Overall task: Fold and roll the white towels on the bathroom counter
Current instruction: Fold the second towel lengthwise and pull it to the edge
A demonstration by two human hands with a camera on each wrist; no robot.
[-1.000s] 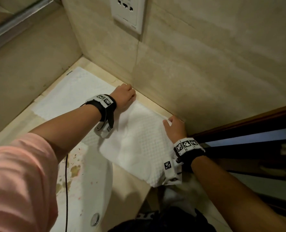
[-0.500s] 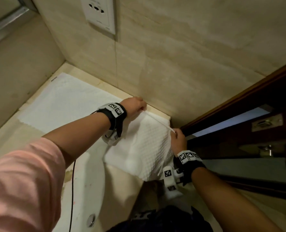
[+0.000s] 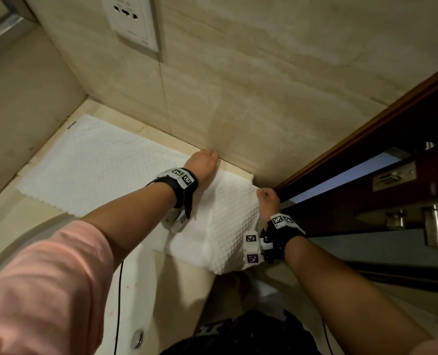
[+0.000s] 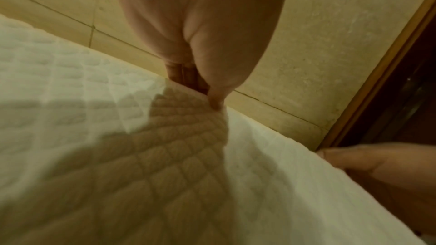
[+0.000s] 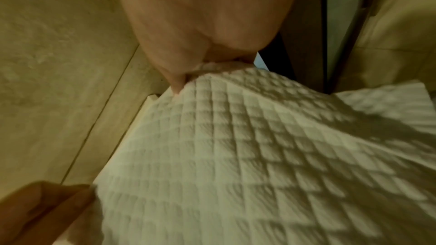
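**Both hands gripping the far edge of a white waffle-textured towel on a bathroom counter**

The beige stone bathroom counter (image 3: 5,226) runs into a corner of beige tiled wall (image 3: 264,73), which carries a white socket plate (image 3: 131,19). A dark brown wooden door frame (image 3: 366,139) borders the counter on the right. A white basin (image 3: 136,290) with a metal drain is sunk into the counter at the near side.

The white waffle-weave towel (image 3: 97,170) lies spread along the counter against the wall. Its left part is flat, with a small label at the far left corner and a serrated near edge. Its right part is raised into a soft ridge and drapes over the counter's near edge beside the basin. The surface shows a regular grid of small raised squares, seen most clearly in the wrist views, where shadows fall across it.

The left hand (image 3: 202,162), at the wall, pinches the towel's far edge between thumb and curled fingers (image 4: 181,74). The right hand (image 3: 269,201), by the door frame, grips the far right corner of the same towel, with the cloth bunched under its thumb. Both wrists wear black straps with white marker blocks. A pink sleeve (image 3: 41,290) covers the left upper arm.
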